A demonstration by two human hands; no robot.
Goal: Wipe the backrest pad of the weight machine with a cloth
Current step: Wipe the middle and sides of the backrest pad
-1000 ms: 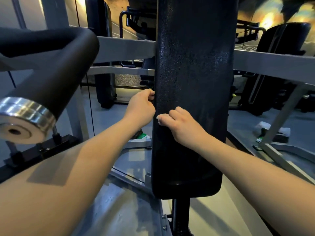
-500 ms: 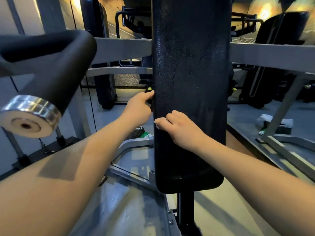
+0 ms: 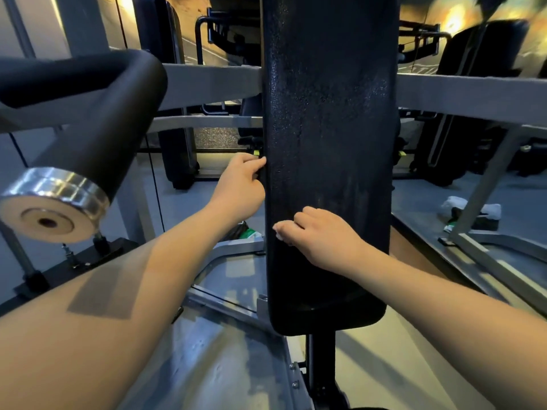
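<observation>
right hand (image 3: pixel 322 235) curled around white cloth (image 3: pixel 279 235), pressed on backrest pad (image 3: pixel 328 128). left hand (image 3: pixel 241 187) clamped on pad's left edge.

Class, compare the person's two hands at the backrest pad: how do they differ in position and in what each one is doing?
1. The left hand sits at the left edge of the backrest pad; the right hand lies on its front face.
2. The left hand is higher; the right hand is lower.
3. The left hand's grip closes on the pad's edge; the right hand presses a white cloth, mostly hidden, against the pad.

Both hands touch the pad.
</observation>
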